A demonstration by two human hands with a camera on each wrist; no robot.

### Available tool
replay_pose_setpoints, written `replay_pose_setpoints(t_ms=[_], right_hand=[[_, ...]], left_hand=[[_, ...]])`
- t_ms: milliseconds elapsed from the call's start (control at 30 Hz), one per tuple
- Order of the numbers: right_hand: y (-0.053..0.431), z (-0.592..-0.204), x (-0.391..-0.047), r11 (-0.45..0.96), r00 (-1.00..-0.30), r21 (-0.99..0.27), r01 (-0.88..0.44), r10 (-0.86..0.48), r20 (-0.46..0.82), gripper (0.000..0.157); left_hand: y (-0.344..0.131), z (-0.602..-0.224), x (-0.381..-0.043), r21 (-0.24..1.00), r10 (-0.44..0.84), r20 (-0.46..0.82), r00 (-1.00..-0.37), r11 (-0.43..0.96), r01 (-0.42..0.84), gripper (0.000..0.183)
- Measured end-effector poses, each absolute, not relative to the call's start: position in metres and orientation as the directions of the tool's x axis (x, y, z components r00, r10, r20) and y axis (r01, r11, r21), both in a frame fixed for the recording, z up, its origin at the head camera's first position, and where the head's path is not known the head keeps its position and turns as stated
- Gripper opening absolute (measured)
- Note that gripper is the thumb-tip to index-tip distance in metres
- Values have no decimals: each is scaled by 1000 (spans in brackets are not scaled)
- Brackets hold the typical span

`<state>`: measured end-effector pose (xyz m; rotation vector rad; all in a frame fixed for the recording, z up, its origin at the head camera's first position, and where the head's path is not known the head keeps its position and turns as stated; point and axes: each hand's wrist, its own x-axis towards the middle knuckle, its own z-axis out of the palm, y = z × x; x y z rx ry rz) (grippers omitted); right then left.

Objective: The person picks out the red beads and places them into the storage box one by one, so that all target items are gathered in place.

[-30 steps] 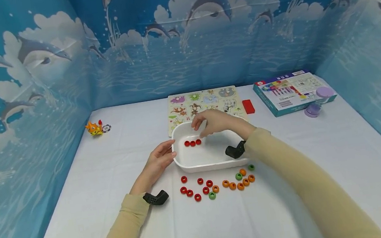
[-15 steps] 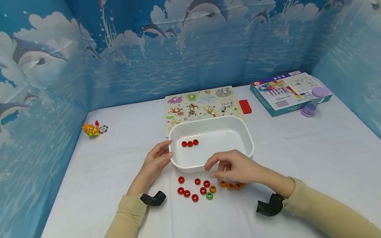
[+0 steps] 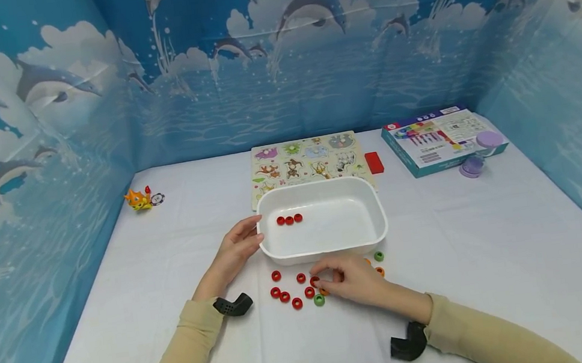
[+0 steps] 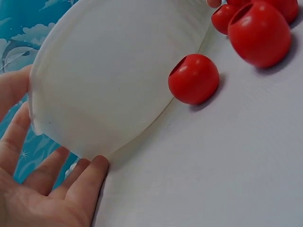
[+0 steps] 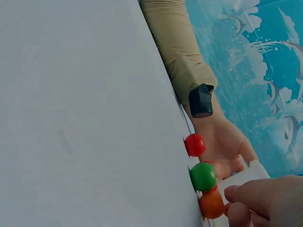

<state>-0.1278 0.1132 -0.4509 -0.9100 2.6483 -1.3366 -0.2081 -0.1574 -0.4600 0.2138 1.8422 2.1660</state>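
Reaching down at the lower middle of the head view, the right hand (image 3: 354, 279) closes its fingers (image 3: 317, 275) on a red bead (image 3: 314, 281) among the loose beads on the table (image 3: 499, 277); whether the pinch is fully made I cannot tell. The left hand (image 3: 234, 250) rests with straight, relaxed fingers (image 4: 85, 179) against the left corner of the white tub (image 3: 377, 213), steadying it. Three red beads (image 3: 289, 220) already lie in the tub's upper left, so the step in hand looks like picking up another red one. Next, I judge, comes a firm pinch and a lift over the rim.

The beads are small, glossy, rounded rings with a centre hole, hard and prone to roll; orange beads (image 3: 379, 271) and green beads (image 3: 319, 300) lie mixed in. The tub is smooth, thin plastic with rounded corners; the table covering is matte white.
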Motion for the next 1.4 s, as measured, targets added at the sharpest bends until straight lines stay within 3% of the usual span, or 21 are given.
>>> replay_pose_setpoints(t_ms=[300, 600, 800, 967, 1100, 1267, 1400], right_hand=[[107, -450, -129, 559, -829, -654, -509, -523, 198, 20], [103, -447, -128, 559, -863, -714, -421, -489, 126, 19], [104, -445, -125, 539, -860, -719, -437, -486, 158, 16], [107, -430, -118, 410, -802, -756, -510, -543, 247, 20], [111, -405, -121, 229, -718, -777, -587, -591, 368, 23], [117, -364, -149, 120, -622, -706, -698, -591, 513, 28], [118, -337, -184, 113, -593, -682, -723, -609, 527, 26]], left_hand=[[-158, -461, -208, 982, 325, -56, -944, -153, -111, 55], [-159, -463, -209, 982, 314, -69, -947, -146, -120, 54], [-159, -462, -209, 984, 320, -74, -944, -130, -122, 52], [-159, -461, -210, 985, 326, -92, -941, -111, -135, 50], [-159, -460, -210, 989, 332, -88, -939, -85, -123, 51], [-158, -458, -209, 988, 339, -75, -938, -100, -116, 51], [-158, -459, -209, 984, 330, -79, -940, -123, -126, 51]])
